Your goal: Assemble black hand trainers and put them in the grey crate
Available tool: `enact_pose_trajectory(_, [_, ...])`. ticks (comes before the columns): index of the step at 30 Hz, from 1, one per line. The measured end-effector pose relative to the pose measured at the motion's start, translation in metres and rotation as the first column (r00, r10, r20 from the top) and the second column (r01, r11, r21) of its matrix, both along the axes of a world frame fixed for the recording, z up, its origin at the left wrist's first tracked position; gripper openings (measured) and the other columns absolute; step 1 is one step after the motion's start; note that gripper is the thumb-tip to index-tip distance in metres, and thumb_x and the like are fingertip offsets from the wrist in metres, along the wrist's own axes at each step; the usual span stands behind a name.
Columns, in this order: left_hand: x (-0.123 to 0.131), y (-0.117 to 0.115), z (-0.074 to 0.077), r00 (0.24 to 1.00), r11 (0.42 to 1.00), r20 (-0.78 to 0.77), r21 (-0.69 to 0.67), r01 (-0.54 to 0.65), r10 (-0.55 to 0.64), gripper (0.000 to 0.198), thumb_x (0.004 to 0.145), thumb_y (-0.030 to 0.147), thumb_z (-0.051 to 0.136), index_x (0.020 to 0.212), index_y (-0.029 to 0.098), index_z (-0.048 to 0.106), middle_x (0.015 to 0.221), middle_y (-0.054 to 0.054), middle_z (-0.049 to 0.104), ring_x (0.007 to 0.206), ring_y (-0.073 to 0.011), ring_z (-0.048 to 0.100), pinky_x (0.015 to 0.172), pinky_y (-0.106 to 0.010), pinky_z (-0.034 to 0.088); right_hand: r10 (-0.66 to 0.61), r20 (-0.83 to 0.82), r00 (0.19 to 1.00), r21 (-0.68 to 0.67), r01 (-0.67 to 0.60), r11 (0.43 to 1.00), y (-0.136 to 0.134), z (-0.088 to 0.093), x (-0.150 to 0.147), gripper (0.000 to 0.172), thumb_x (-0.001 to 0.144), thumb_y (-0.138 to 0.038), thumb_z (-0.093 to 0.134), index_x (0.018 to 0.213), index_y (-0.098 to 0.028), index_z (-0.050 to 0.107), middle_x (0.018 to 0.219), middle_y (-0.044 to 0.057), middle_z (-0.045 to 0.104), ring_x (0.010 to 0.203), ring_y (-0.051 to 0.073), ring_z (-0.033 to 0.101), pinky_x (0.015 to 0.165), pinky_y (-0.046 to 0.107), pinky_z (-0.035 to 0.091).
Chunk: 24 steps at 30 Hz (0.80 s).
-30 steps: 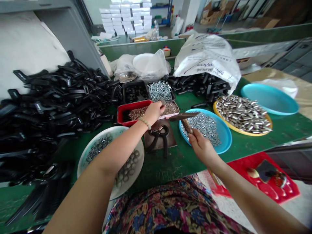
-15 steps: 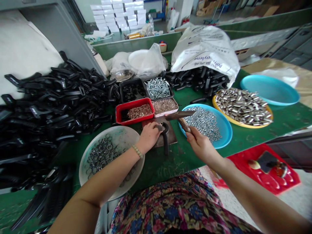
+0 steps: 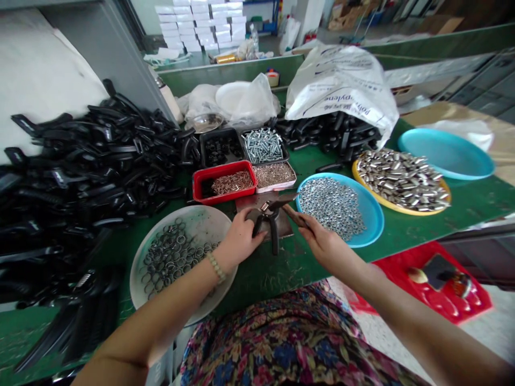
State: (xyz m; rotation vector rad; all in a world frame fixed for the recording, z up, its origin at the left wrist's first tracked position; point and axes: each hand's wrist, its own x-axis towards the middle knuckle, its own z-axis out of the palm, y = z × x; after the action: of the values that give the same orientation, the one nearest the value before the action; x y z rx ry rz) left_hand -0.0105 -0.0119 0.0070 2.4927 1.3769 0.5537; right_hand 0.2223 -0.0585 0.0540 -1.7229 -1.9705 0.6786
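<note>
The left hand [image 3: 240, 238] has its grip closed on one handle of the black-handled tool [image 3: 275, 236], over the metal plate [image 3: 285, 228] in from the near edge of the bench [image 3: 300, 268]. The right hand [image 3: 326, 245] grips the hammer [image 3: 295, 216] firmly, its head beside the tool; contact is unclear.

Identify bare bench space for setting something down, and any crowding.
Bare green bench lies nearside of the metal plate, between white basin and nearer blue basin, and right of the yellow basin. Crowded: the left, heaped with black parts, and beyond the plate, among trays.
</note>
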Motion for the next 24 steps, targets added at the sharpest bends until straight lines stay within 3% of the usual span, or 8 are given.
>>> enact_pose_trajectory(2, [-0.008, -0.014, 0.001, 0.999, 0.999, -0.032, 0.014, -0.035, 0.036, 0.033, 0.084, 0.033, 0.058, 0.109, 0.011, 0.059, 0.126, -0.014, 0.048, 0.117, -0.0271, 0.047, 0.1, -0.042, 0.044, 0.014, 0.018, 1.0, 0.04, -0.015, 0.999, -0.003, 0.005, -0.004, 0.043, 0.094, -0.032, 0.036, 0.135, -0.023, 0.042, 0.106, 0.009, 0.07, 0.085, 0.024, 0.069, 0.068, 0.031, 0.052])
enact_pose_trajectory(5, [-0.016, -0.028, 0.0, 0.992, 1.0, -0.124, 0.02, 0.005, -0.002, 0.025, 0.088, 0.023, 0.05, 0.108, 0.013, 0.062, 0.118, -0.013, 0.055, 0.106, -0.0246, 0.052, 0.094, -0.04, 0.048, 0.064, 0.165, 0.984, -0.061, -0.055, 0.997, -0.001, 0.011, -0.009, 0.044, 0.094, -0.032, 0.034, 0.134, -0.019, 0.044, 0.087, 0.01, 0.072, 0.07, 0.024, 0.07, 0.061, 0.032, 0.051])
enact_pose_trajectory(7, [-0.016, -0.032, -0.004, 0.986, 1.0, -0.163, 0.012, 0.025, -0.023, 0.023, 0.089, 0.018, 0.047, 0.103, 0.012, 0.064, 0.112, -0.013, 0.058, 0.098, -0.0228, 0.055, 0.09, -0.038, 0.05, 0.116, 0.212, 0.97, -0.13, -0.09, 0.987, 0.001, 0.012, -0.012, 0.043, 0.094, -0.033, 0.033, 0.134, -0.019, 0.045, 0.083, 0.009, 0.072, 0.064, 0.024, 0.069, 0.057, 0.031, 0.049])
enact_pose_trajectory(10, [-0.011, -0.035, -0.009, 0.985, 0.999, -0.172, 0.01, 0.037, -0.034, 0.023, 0.088, 0.016, 0.047, 0.102, 0.011, 0.065, 0.112, -0.013, 0.058, 0.099, -0.0222, 0.054, 0.091, -0.036, 0.049, 0.056, 0.164, 0.985, -0.037, -0.05, 0.998, 0.003, 0.011, -0.016, 0.045, 0.095, -0.034, 0.031, 0.138, -0.021, 0.039, 0.095, 0.01, 0.071, 0.074, 0.024, 0.07, 0.06, 0.029, 0.049])
enact_pose_trajectory(13, [-0.013, -0.033, -0.003, 0.983, 0.999, -0.175, -0.012, 0.048, -0.049, 0.021, 0.088, 0.016, 0.049, 0.102, 0.012, 0.064, 0.11, -0.011, 0.059, 0.099, -0.0217, 0.055, 0.091, -0.035, 0.048, 0.07, 0.219, 0.973, -0.088, -0.051, 0.995, 0.003, 0.003, -0.016, 0.041, 0.094, -0.034, 0.034, 0.13, -0.019, 0.048, 0.082, 0.008, 0.072, 0.065, 0.023, 0.068, 0.055, 0.028, 0.046])
enact_pose_trajectory(16, [-0.032, -0.007, 0.019, 0.987, 1.0, -0.161, -0.024, 0.002, -0.006, 0.018, 0.09, 0.024, 0.05, 0.097, 0.014, 0.063, 0.107, -0.009, 0.061, 0.096, -0.0183, 0.057, 0.089, -0.031, 0.048, 0.089, 0.267, 0.96, -0.098, -0.064, 0.993, 0.007, -0.01, 0.007, 0.04, 0.095, -0.038, 0.034, 0.129, -0.025, 0.049, 0.085, 0.007, 0.072, 0.065, 0.023, 0.068, 0.055, 0.028, 0.046])
enact_pose_trajectory(20, [-0.075, 0.065, 0.055, 0.888, 0.942, -0.319, 0.07, -0.327, 0.332, 0.023, 0.092, 0.027, 0.046, 0.1, 0.011, 0.061, 0.097, -0.01, 0.062, 0.097, -0.0214, 0.056, 0.088, -0.033, 0.044, -0.231, 0.476, 0.849, 0.122, 0.197, 0.973, 0.022, -0.027, 0.077, 0.053, 0.094, -0.049, 0.03, 0.137, -0.021, 0.044, 0.102, 0.018, 0.068, 0.068, 0.029, 0.066, 0.05, 0.034, 0.042])
enact_pose_trajectory(24, [-0.092, 0.115, 0.061, 0.841, 0.921, -0.406, 0.008, -0.388, 0.358, 0.015, 0.088, 0.014, 0.047, 0.086, 0.012, 0.062, 0.074, -0.006, 0.06, 0.081, -0.02, 0.056, 0.076, -0.032, 0.042, -0.264, 0.657, 0.706, 0.102, 0.264, 0.959, 0.039, -0.033, 0.126, 0.057, 0.095, -0.048, 0.027, 0.139, -0.016, 0.044, 0.102, 0.024, 0.065, 0.071, 0.031, 0.063, 0.053, 0.038, 0.039])
